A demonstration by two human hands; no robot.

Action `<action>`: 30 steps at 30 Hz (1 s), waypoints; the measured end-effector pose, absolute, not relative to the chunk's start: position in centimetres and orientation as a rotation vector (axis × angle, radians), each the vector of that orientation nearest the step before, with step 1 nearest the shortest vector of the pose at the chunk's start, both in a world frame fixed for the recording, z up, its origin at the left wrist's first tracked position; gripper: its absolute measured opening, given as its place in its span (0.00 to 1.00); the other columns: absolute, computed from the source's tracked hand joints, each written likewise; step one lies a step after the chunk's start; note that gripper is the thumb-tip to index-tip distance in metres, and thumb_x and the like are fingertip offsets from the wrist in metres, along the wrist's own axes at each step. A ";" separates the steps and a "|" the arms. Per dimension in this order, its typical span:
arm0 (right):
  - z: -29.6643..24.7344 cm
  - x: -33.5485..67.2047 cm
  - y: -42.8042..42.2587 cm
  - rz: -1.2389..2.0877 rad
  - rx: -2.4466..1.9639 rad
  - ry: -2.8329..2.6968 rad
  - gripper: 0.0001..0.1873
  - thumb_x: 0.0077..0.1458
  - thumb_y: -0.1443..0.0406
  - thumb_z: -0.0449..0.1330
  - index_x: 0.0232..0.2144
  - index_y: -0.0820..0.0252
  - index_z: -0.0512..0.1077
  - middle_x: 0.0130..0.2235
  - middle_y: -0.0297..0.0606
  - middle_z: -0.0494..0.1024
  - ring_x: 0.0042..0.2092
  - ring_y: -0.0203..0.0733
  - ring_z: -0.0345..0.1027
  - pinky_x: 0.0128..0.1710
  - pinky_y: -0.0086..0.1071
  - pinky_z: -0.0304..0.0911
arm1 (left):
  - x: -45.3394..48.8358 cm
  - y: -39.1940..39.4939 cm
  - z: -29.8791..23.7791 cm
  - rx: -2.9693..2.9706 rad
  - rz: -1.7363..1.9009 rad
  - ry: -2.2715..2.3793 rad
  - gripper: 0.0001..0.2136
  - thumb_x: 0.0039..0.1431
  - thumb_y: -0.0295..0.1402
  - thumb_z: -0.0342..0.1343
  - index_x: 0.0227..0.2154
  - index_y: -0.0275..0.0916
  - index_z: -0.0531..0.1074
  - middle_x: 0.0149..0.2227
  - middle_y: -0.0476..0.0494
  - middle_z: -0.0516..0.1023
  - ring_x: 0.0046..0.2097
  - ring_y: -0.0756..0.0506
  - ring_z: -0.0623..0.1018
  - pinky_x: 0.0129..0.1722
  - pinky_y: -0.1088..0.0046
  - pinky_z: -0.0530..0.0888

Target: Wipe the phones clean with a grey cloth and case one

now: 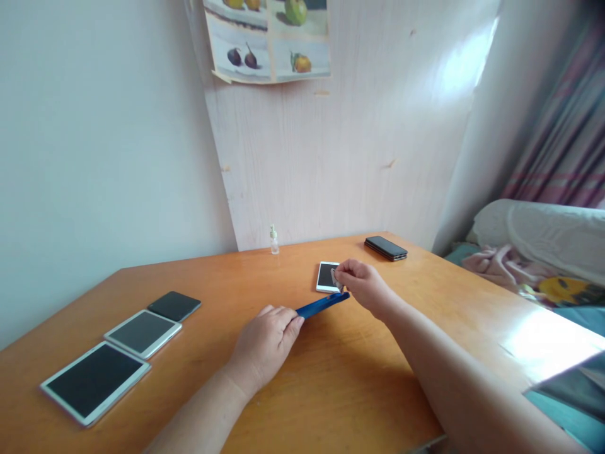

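My left hand [267, 337] is closed round the near end of a slim blue phone [321, 306], thumb on the near side. The phone is held above the table, tilted and seen almost edge-on, so its faces are mostly hidden. At its far end my right hand [362, 282] pinches a small crumpled greyish cloth [336, 280]. The cloth hangs at the phone's end; whether they touch I cannot tell. Just behind lies a white phone [326, 275] with a dark screen, partly covered by my right hand and the cloth.
On the left of the wooden table [331, 391] lie a large white tablet [97, 381], a smaller white tablet [143, 333] and a black device [174, 305]. A clear spray bottle [274, 241] stands at the back edge. Stacked dark phones [386, 246] rest at the back right.
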State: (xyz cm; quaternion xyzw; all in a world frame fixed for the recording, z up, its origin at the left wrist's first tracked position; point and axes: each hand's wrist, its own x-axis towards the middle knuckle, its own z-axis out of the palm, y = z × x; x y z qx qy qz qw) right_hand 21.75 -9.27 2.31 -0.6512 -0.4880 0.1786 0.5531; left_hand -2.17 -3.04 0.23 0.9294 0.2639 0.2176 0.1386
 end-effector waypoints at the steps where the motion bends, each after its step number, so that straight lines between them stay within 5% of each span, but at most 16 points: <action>1: 2.3 21.7 -9.2 0.424 -1.530 -1.152 0.07 0.51 0.61 0.57 0.29 0.59 0.69 0.23 0.31 0.72 0.26 0.34 0.63 0.27 0.28 0.57 | -2.1 -3.0 0.3 2.670 0.644 0.783 0.17 0.68 0.43 0.40 0.33 0.43 0.71 0.34 0.46 0.76 0.39 0.44 0.74 0.37 0.70 0.65; 17: 0.9 20.3 -8.8 0.191 -1.758 -1.294 0.09 0.55 0.61 0.55 0.27 0.57 0.71 0.23 0.31 0.73 0.26 0.36 0.64 0.26 0.28 0.54 | -1.7 -3.2 0.0 2.387 0.724 0.859 0.16 0.67 0.45 0.41 0.29 0.42 0.65 0.28 0.49 0.74 0.32 0.46 0.75 0.33 0.72 0.67; 25: 0.9 14.6 -9.8 0.283 -1.383 -1.638 0.06 0.56 0.68 0.54 0.31 0.58 0.72 0.30 0.33 0.76 0.32 0.34 0.67 0.32 0.26 0.58 | -1.7 -3.3 0.0 2.375 0.744 0.789 0.14 0.66 0.43 0.44 0.30 0.42 0.67 0.31 0.46 0.75 0.35 0.44 0.76 0.34 0.71 0.67; 30: 0.9 18.7 -8.9 0.164 -1.672 -1.424 0.08 0.56 0.64 0.54 0.28 0.57 0.71 0.26 0.32 0.74 0.28 0.36 0.65 0.28 0.27 0.55 | -1.7 -3.5 0.0 2.405 0.707 0.813 0.14 0.67 0.43 0.43 0.29 0.42 0.65 0.30 0.48 0.73 0.34 0.45 0.75 0.35 0.70 0.67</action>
